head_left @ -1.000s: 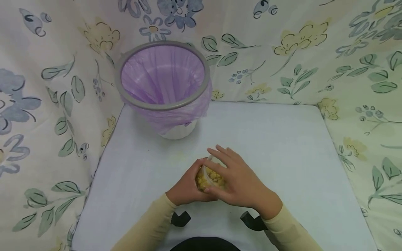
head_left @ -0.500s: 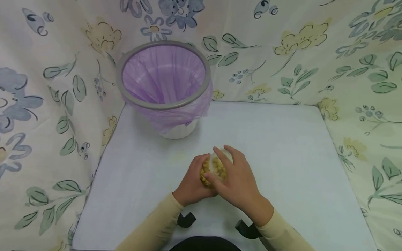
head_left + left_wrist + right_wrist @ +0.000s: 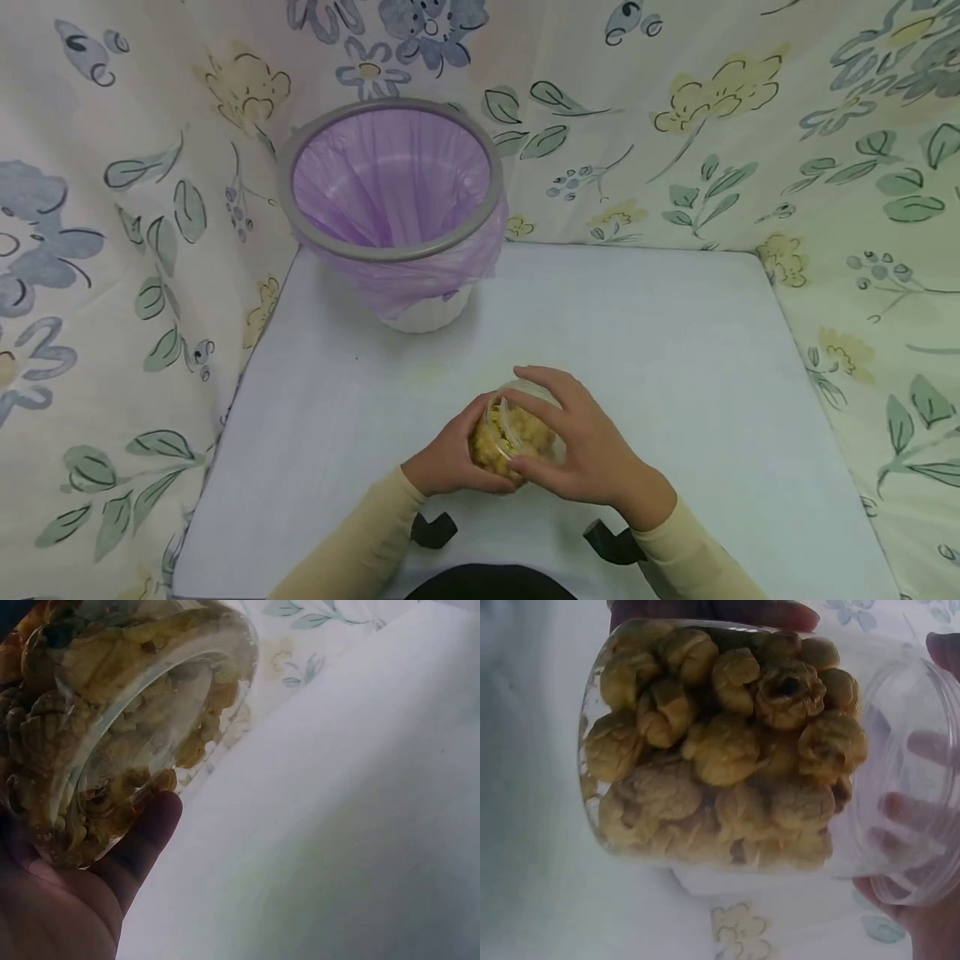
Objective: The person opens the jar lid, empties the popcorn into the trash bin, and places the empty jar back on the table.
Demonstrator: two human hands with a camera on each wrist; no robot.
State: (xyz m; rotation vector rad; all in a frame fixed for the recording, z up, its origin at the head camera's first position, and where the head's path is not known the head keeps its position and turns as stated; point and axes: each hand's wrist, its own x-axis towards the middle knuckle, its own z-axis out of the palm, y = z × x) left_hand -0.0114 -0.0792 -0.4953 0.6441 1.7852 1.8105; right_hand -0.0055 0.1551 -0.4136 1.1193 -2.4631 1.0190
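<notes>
Both hands hold a clear plastic jar (image 3: pixel 491 454) of popcorn, tilted on its side over the white table. My left hand (image 3: pixel 450 458) grips its left side, fingers round the wall and thumb along the near side. From the right, my right hand (image 3: pixel 592 446) curls over the other end, thumb and fingers on opposite sides. Large golden popcorn pieces (image 3: pixel 727 750) fill much of the jar in the right wrist view, leaving one transparent end where fingers show through. In the left wrist view the jar's ringed end (image 3: pixel 142 705) rises above the left thumb.
A white bin with a grey rim (image 3: pixel 405 252) and purple liner (image 3: pixel 390 183) stands at the table's back left. Flower-print cloth (image 3: pixel 585 92) hangs around the white table (image 3: pixel 660 333). Dark curved mounts (image 3: pixel 433 531) sit at the wrists, and a black rounded shape (image 3: pixel 487 583) shows in front.
Both hands and the jar have come slightly nearer the body over the last half second. The jar has changed tilt, and the right hand's fingers have shifted over its end.
</notes>
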